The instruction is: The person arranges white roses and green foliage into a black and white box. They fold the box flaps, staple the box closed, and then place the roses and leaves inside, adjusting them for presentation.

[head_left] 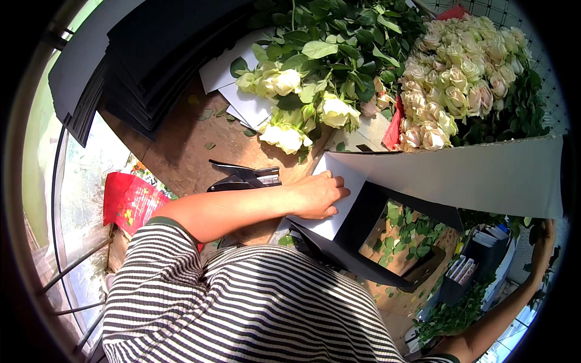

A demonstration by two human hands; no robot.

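Note:
A cardboard box [448, 172], black on one face and white on the other, lies partly folded in front of me, with a large cut-out window. My left hand [321, 195] is closed, its fingers curled against the white panel at the box's left end. At the far right my right hand [544, 236] grips the lower edge of the long white panel; its fingertips are partly hidden. A black stapler [245, 176] rests on the wooden table just beyond my left forearm.
Cut cream roses [287, 136] with leafy stems lie on the table [181, 145] beyond the stapler. A big rose bunch [460, 78] stands at the far right. Stacked black cardboard sheets [163, 54] fill the far left. A red wrapper [130, 202] lies at left, loose leaves [402, 233] below the box.

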